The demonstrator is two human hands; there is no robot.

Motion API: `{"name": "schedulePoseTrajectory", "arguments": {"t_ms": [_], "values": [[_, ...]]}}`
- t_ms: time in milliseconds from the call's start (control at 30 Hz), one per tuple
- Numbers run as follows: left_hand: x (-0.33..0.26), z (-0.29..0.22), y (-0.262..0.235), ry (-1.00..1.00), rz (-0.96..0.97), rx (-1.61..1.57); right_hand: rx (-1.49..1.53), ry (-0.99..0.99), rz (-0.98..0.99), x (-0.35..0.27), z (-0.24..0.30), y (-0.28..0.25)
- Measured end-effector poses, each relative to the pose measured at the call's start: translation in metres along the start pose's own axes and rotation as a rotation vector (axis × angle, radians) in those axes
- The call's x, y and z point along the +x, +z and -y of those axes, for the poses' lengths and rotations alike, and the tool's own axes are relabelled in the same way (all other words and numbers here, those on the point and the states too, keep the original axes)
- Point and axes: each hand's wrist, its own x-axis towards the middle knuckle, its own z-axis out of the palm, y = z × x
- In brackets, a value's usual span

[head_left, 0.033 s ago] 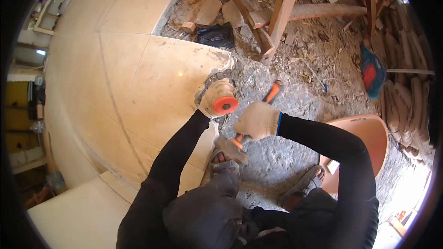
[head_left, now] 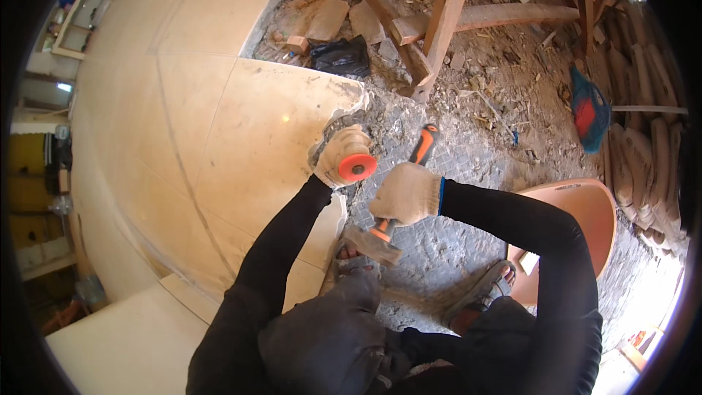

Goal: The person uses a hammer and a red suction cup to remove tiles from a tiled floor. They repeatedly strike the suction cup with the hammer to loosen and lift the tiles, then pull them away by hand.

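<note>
Pale tiled floor (head_left: 190, 132) at left, ragged broken edge (head_left: 338, 118). Left gloved hand (head_left: 342, 152) there, fingers wrapped round a red-guarded chisel (head_left: 357, 168) — unmoved. Next, hammer (head_left: 374, 246), handle clamped in right gloved hand's (head_left: 406, 194) fingers; head has dropped slightly — so only the hammer side is moving. Pink tub (head_left: 598, 223) beyond.

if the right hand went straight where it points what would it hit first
Probably the round red guard at the left hand, though depth is unclear.
</note>
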Motion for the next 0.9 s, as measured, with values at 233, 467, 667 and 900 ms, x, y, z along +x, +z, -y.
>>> {"name": "schedulePoseTrajectory", "arguments": {"t_ms": [233, 467, 667, 900], "values": [[0.014, 0.002, -0.003, 0.102, -0.043, 0.056, 0.085, 0.014, 0.04, -0.008, -0.003, 0.007], [0.025, 0.006, -0.007, 0.11, -0.092, -0.06, 0.024, 0.251, 0.018, -0.015, 0.005, 0.001], [0.01, 0.004, 0.001, 0.052, -0.078, 0.025, 0.071, 0.177, -0.004, -0.018, 0.012, 0.009], [0.009, 0.003, 0.002, 0.074, -0.04, 0.053, 0.135, -0.08, -0.007, -0.02, 0.007, 0.01]]}}
